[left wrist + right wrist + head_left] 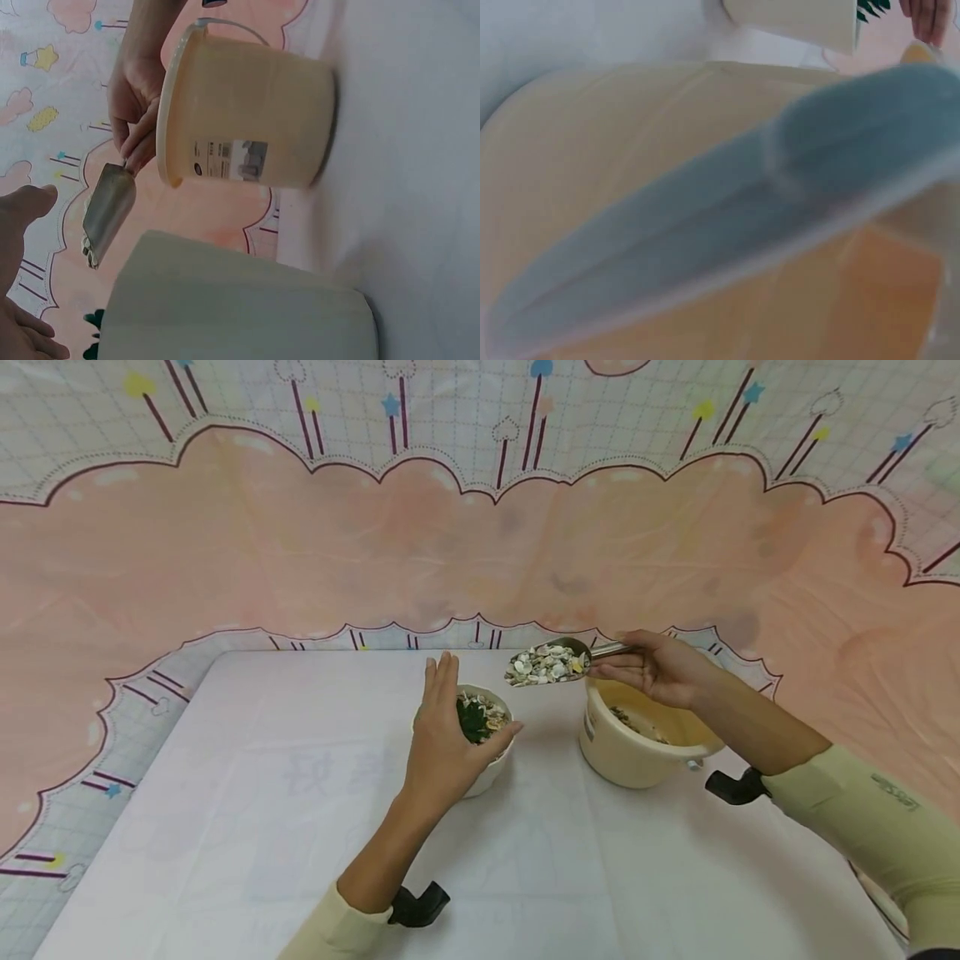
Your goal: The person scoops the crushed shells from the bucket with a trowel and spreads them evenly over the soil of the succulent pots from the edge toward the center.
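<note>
My right hand grips a metal scoop by its handle, over the left rim of a cream bucket. Small whitish stones or shell bits heap the scoop. My left hand is beside a white pot, its fingers straight and thumb spread; in the left wrist view it hovers just past the rim of the pot. Inside the pot, a dark green leafy plant stands among similar pale bits. In the left wrist view, the scoop slants between bucket and pot.
More loose bits lie at the bottom of the bucket. Its grey handle fills much of the right wrist view. Pot and bucket stand apart on a white-covered table, backed by a pink patterned cloth.
</note>
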### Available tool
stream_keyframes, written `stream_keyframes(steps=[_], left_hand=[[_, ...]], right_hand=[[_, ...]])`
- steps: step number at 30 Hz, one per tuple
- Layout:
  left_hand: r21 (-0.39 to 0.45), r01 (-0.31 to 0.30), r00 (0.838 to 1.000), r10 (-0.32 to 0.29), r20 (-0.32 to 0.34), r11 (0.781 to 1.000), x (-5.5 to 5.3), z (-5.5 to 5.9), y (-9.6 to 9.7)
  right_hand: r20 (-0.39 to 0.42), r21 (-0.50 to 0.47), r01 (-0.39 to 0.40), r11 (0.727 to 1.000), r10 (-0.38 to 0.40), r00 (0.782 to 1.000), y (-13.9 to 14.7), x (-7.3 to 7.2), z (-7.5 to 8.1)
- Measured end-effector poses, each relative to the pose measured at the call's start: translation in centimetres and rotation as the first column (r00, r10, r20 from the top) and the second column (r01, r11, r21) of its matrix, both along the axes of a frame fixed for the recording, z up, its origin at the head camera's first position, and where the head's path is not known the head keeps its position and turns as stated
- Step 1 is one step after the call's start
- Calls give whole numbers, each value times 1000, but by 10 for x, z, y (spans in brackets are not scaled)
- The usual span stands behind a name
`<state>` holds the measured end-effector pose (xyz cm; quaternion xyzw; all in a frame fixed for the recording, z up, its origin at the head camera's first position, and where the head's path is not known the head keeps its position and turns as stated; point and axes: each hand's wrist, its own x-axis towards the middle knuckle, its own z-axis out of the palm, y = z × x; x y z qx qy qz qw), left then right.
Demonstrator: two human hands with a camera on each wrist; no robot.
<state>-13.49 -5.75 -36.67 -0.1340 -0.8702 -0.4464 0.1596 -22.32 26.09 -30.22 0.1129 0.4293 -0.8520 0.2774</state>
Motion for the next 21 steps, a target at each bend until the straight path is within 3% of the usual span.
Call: stream_keyframes(steps=[6, 21], left_hand=[[-14, -14, 998, 15, 55, 1000, 2, -6, -10], [-10, -36, 996, 37, 80, 999, 7, -18, -26]], right_hand=[[12, 16, -14, 1000, 14, 1000, -8, -1, 0], [0, 29, -80, 996, 80, 997, -16, -4, -9]])
